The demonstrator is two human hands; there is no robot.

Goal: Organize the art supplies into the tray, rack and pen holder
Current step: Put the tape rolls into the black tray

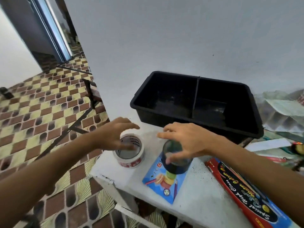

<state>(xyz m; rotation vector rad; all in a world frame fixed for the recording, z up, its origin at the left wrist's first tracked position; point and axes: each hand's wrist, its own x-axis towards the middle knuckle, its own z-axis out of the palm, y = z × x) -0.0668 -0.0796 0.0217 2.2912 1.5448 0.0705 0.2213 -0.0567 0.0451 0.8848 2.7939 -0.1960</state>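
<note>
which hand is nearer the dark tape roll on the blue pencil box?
Right. The right hand is over the dark tape roll, fingers around it; the left hand is over the white tape roll beside it.
</note>
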